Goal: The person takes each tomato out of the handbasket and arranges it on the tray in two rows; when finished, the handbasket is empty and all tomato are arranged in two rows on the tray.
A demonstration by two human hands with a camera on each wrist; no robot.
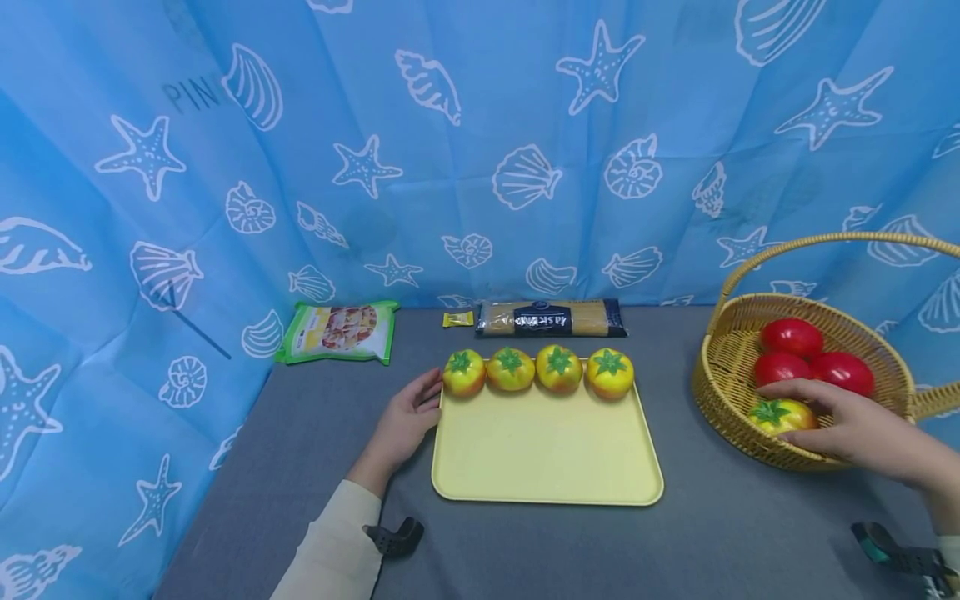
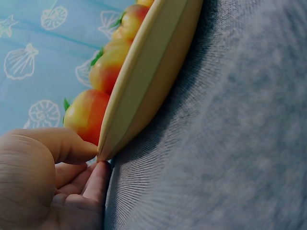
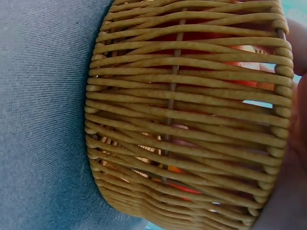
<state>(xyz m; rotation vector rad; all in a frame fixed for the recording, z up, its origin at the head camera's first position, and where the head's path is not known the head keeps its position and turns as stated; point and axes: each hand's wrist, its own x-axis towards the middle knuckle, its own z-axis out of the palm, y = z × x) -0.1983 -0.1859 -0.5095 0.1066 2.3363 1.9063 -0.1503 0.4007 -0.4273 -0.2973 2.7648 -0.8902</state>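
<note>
My left hand [image 1: 403,423] pinches the upper left corner of a pale yellow tray [image 1: 547,458], thumb on top and fingers underneath in the left wrist view. A row of several yellow-orange tomatoes [image 1: 512,369] with green leaf tops lines the tray's far edge. Inside a wicker basket [image 1: 723,417] on the right, my right hand [image 1: 847,417] grips another yellow tomato [image 1: 780,414], fingers over its far side and thumb at its near side. Behind that hand lie three shiny red tomato-like fruits [image 1: 791,338]. The basket's woven wall [image 3: 192,115] hides most of this grip in the right wrist view.
Along the back of the grey table [image 1: 322,517] lie a green-edged food bag [image 1: 341,332], a small yellow packet [image 1: 458,319] and a long pack of pasta [image 1: 551,318]. The basket's handle [image 1: 832,238] arches high. A blue shell-print curtain [image 1: 480,150] hangs behind.
</note>
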